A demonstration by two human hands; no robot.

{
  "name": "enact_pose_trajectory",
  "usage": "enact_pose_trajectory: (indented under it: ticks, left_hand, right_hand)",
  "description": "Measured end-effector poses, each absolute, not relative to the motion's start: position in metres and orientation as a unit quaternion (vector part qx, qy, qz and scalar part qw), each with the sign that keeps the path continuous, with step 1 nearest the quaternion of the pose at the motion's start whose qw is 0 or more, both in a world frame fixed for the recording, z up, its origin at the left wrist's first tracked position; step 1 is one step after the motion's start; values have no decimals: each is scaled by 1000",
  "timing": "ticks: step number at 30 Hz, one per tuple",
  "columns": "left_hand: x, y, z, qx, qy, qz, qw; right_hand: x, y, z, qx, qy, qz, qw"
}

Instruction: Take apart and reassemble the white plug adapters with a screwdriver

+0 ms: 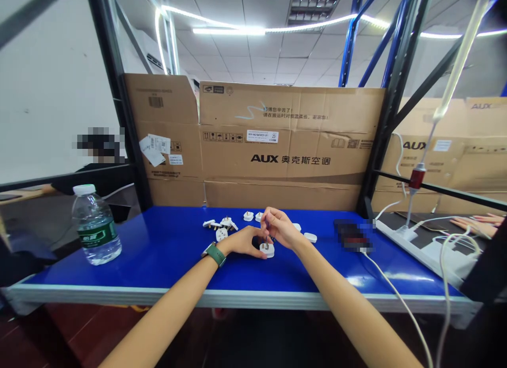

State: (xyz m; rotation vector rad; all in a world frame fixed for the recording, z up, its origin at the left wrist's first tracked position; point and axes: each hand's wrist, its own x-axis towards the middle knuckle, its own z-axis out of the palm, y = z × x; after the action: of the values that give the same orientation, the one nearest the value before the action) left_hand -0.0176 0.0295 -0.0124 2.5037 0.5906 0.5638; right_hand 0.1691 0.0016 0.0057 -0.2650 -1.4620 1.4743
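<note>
On the blue tabletop, a white plug (266, 250) lies between my hands with its pins up. My left hand (246, 241), with a green-strapped watch on the wrist, has its fingers closed on the plug's side. Above it, my right hand (279, 226) pinches a thin screwdriver (267, 238) held upright, its tip down at the plug. Several white plug parts (225, 222) are heaped beyond my left hand, and two more plugs (248, 216) stand near the back. White covers (310, 237) lie to the right of my right hand.
A water bottle (96, 225) stands at the left. A blurred phone (352, 236) with a white cable lies at the right, near a power strip (415, 249). Cardboard (285, 191) walls the back. Another person's hands (481, 224) show at the far right; another person sits at the left.
</note>
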Motion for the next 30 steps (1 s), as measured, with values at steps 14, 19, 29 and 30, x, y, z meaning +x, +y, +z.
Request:
enact_pose_trajectory:
  ticks: [14, 19, 29, 30]
  left_hand:
    - [-17, 30, -13, 922, 217, 208, 242]
    - [-18, 31, -14, 914, 226, 211, 261]
    - [-17, 29, -12, 921, 224, 204, 247]
    - [-17, 30, -13, 920, 224, 203, 250]
  right_hand:
    - [164, -4, 6, -78, -555, 652, 510]
    - [163, 2, 2, -94, -570, 642, 504]
    - [160, -7, 7, -71, -531, 655, 533]
    - [160, -6, 6, -77, -533, 646, 541]
